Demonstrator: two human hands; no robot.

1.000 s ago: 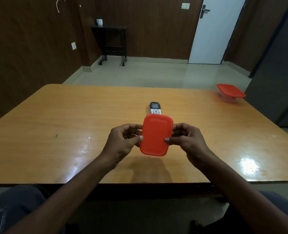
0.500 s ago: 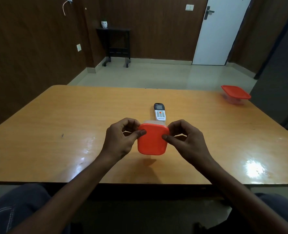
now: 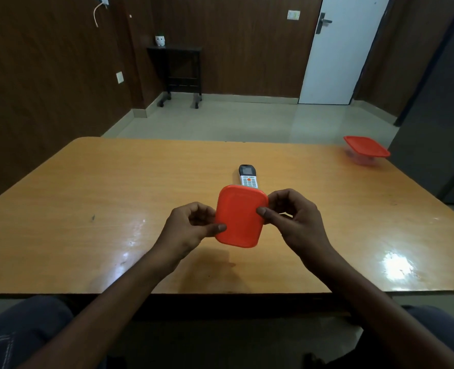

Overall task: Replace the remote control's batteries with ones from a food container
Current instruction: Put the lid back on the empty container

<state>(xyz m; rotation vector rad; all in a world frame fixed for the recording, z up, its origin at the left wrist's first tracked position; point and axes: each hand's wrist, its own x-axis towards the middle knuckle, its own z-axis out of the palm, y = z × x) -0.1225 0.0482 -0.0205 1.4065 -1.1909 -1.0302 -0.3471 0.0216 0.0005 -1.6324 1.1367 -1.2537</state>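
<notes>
dim room, overhead glare patches on glossy table (image 3: 396,265), soft shadow under hands, wide-angle bending at edges

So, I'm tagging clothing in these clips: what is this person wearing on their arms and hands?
Nothing shows on either arm: both forearms are bare up to the picture's edge, with no sleeves in view. The left hand and right hand have no gloves, and no rings, watch or bracelets can be seen. The fingers are bare too. Dark blue-grey trousers with pale stitching cover the legs.
</notes>
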